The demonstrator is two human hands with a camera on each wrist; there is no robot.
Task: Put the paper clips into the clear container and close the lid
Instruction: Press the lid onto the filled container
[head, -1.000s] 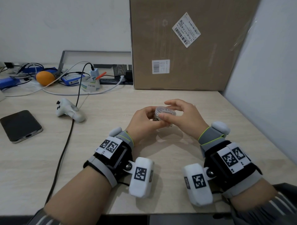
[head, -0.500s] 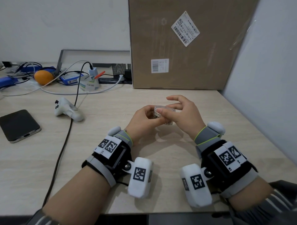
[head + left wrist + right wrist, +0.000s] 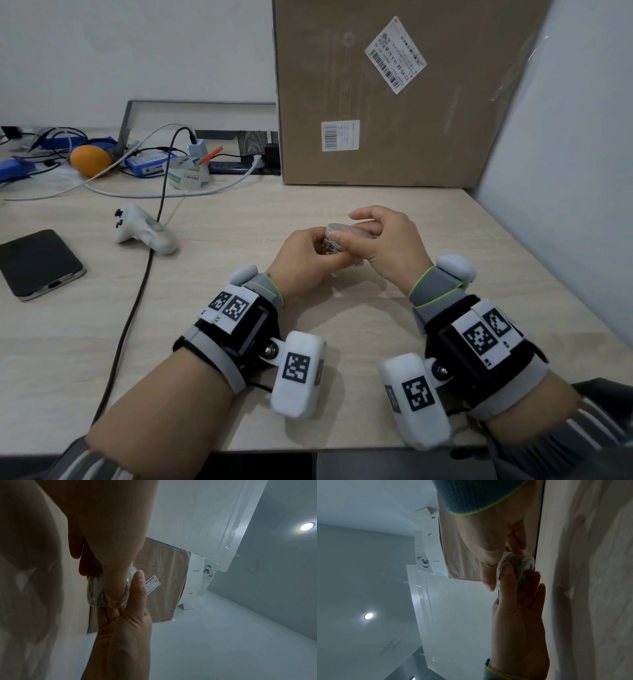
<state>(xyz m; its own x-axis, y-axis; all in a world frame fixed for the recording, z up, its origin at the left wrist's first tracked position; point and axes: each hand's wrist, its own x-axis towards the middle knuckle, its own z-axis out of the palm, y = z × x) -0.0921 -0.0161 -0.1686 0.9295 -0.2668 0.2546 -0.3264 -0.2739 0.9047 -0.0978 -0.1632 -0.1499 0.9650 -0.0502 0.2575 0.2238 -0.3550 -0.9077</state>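
A small round clear container point(image 3: 329, 246) with silver paper clips inside is held just above the middle of the table point(image 3: 239, 308). My left hand point(image 3: 318, 245) grips its body from the left. My right hand point(image 3: 349, 236) pinches the clear lid point(image 3: 339, 228), which sits on top of it, with the index finger raised above. In the left wrist view the container point(image 3: 95, 592) shows between both thumbs. Seen from the right wrist, my right thumb lies along the lid's rim on the container point(image 3: 518, 563).
A tall cardboard box point(image 3: 376, 96) stands at the back and a white partition point(image 3: 565, 171) closes the right side. To the left lie a white controller point(image 3: 144, 229), a black cable point(image 3: 137, 291) and a phone point(image 3: 37, 263). An orange point(image 3: 89, 160) and wires sit far left.
My right fingers have lifted off the top of the lid and the index now arches above it. Both hands still hold the container in about the same place.
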